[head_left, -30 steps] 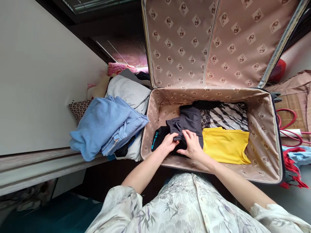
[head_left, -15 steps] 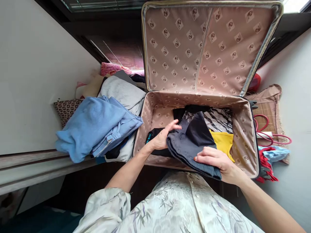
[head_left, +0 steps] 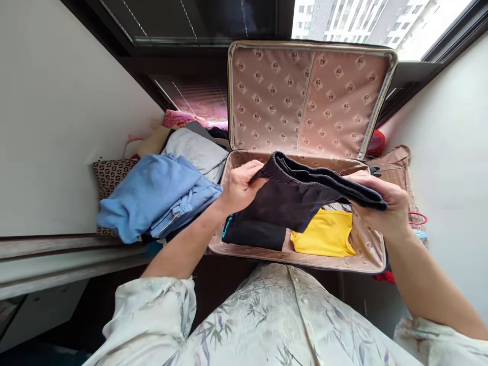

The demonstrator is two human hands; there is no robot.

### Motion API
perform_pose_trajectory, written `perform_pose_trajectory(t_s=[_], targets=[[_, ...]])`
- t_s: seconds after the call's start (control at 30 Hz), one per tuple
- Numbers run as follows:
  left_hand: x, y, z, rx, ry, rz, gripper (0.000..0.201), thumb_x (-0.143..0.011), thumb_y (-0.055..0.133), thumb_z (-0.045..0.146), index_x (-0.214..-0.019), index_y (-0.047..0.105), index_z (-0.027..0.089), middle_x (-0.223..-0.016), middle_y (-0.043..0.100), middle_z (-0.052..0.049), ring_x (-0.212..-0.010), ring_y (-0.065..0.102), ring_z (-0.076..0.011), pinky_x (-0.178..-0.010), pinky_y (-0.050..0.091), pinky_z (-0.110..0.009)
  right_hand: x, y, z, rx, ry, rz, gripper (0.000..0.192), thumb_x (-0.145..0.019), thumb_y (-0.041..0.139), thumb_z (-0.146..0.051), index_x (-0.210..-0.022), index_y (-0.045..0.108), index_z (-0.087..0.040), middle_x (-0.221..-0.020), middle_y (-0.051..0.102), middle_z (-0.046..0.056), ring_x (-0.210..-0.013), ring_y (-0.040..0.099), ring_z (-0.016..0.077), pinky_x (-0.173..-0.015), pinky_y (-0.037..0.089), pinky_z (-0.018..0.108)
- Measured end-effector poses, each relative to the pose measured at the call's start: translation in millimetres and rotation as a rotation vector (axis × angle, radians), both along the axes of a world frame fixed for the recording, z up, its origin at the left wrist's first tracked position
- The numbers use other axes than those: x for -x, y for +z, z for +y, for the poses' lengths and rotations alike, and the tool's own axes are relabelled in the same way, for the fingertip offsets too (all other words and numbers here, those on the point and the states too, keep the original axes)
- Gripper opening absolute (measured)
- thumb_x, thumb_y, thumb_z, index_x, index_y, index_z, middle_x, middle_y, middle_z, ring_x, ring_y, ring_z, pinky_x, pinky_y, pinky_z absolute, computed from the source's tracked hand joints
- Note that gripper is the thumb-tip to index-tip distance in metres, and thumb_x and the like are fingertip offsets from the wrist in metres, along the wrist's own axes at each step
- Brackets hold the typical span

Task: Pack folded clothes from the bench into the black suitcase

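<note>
A dark grey folded garment with an elastic waistband hangs above the open suitcase. My left hand grips its left end and my right hand grips its right end, so it stretches between them. Below it in the suitcase lie a yellow garment and a black garment with a teal edge. The suitcase lid stands upright behind, lined in patterned beige fabric.
A pile of blue clothes and a grey garment lie on the ledge left of the suitcase, beside a patterned cushion. Pink cloth sits further back. A white wall stands on the right, a window behind.
Both hands lifted the dark grey garment out of the suitcase and now hold it spread above it. My view has tilted up, showing the window.
</note>
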State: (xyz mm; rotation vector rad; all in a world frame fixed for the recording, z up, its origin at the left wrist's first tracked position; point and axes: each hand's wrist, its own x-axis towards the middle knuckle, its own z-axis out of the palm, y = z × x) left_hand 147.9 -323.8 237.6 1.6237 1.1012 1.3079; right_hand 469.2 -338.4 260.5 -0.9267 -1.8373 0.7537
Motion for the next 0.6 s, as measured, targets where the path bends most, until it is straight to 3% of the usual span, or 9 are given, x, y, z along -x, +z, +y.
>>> perform_pose_trajectory(t_s=[0.1, 0.13, 0.2, 0.27, 0.33, 0.47, 0.53, 0.6], targets=[[19, 24.8, -21, -0.136, -0.141, 0.18, 0.025, -0.095, 0.067, 0.042, -0.11, 0.08, 0.026, -0.118, 0.073, -0.008, -0.112, 0.067, -0.0246, -0.104, 0.05, -0.04, 2, 16.5, -17, -0.088, 0.101, -0.023, 0.019, -0.093, 0.069, -0.04, -0.109, 0.075, -0.031, -0.101, 0.077, 0.006, -0.099, 0.071, 0.0277, -0.089, 0.056, 0.047], [26, 24.0, -32, -0.136, -0.176, 0.204, 0.026, -0.094, 0.067, 0.041, -0.114, 0.079, 0.029, -0.122, 0.072, -0.008, -0.115, 0.067, -0.025, -0.105, 0.05, -0.041, 2, 15.1, -26, -0.08, 0.125, -0.05, 0.02, -0.094, 0.067, -0.042, -0.109, 0.075, -0.031, -0.102, 0.077, 0.007, -0.101, 0.072, 0.0284, -0.09, 0.056, 0.048], [38, 5.5, -56, -0.094, -0.261, 0.222, 0.026, -0.096, 0.066, 0.037, -0.118, 0.078, 0.032, -0.122, 0.073, -0.008, -0.114, 0.067, -0.025, -0.104, 0.051, -0.041, 1, -1.9, -42, -0.034, 0.181, -0.108, 0.021, -0.097, 0.063, -0.042, -0.109, 0.075, -0.03, -0.105, 0.078, 0.008, -0.104, 0.072, 0.0282, -0.093, 0.055, 0.048], [45, -32.7, -79, -0.038, -0.331, 0.218, 0.028, -0.1, 0.059, 0.034, -0.12, 0.077, 0.031, -0.119, 0.075, -0.009, -0.112, 0.068, -0.0237, -0.101, 0.051, -0.039, 1, -36.7, -58, 0.008, 0.266, -0.16, 0.025, -0.097, 0.064, -0.043, -0.114, 0.074, -0.028, -0.109, 0.078, 0.009, -0.108, 0.072, 0.0281, -0.096, 0.053, 0.047], [46, -81.7, -99, 0.058, -0.351, 0.212, 0.03, -0.103, 0.053, 0.034, -0.121, 0.076, 0.027, -0.117, 0.076, -0.01, -0.112, 0.069, -0.0229, -0.101, 0.05, -0.037, 3, -83.5, -73, 0.065, 0.338, -0.214, 0.031, -0.093, 0.069, -0.043, -0.118, 0.073, -0.026, -0.111, 0.078, 0.01, -0.11, 0.071, 0.0282, -0.095, 0.052, 0.045], [42, -171.8, -134, 0.387, -0.356, 0.288, 0.037, -0.103, 0.048, 0.042, -0.098, 0.073, 0.016, -0.096, 0.074, -0.008, -0.091, 0.067, -0.0199, -0.087, 0.05, -0.031, 9, -177.2, -103, 0.33, 0.333, -0.334, 0.022, -0.091, 0.065, -0.031, -0.109, 0.076, -0.024, -0.105, 0.079, 0.009, -0.099, 0.074, 0.0254, -0.089, 0.054, 0.041], [42, -200.6, -146, 0.508, -0.357, 0.343, 0.043, -0.101, 0.046, 0.048, -0.081, 0.065, 0.015, -0.079, 0.065, -0.003, -0.076, 0.059, -0.0164, -0.074, 0.046, -0.027, 11, -209.0, -110, 0.454, 0.312, -0.375, 0.023, -0.087, 0.063, -0.025, -0.105, 0.077, -0.023, -0.101, 0.079, 0.008, -0.092, 0.074, 0.0245, -0.088, 0.055, 0.041], [46, -217.7, -150, 0.563, -0.328, 0.399, 0.046, -0.099, 0.046, 0.05, -0.07, 0.056, 0.016, -0.07, 0.055, 0.001, -0.068, 0.051, -0.0138, -0.069, 0.041, -0.025, 14, -227.2, -104, 0.538, 0.306, -0.38, 0.03, -0.082, 0.057, -0.019, -0.103, 0.078, -0.023, -0.1, 0.079, 0.007, -0.09, 0.073, 0.0238, -0.089, 0.055, 0.04]])
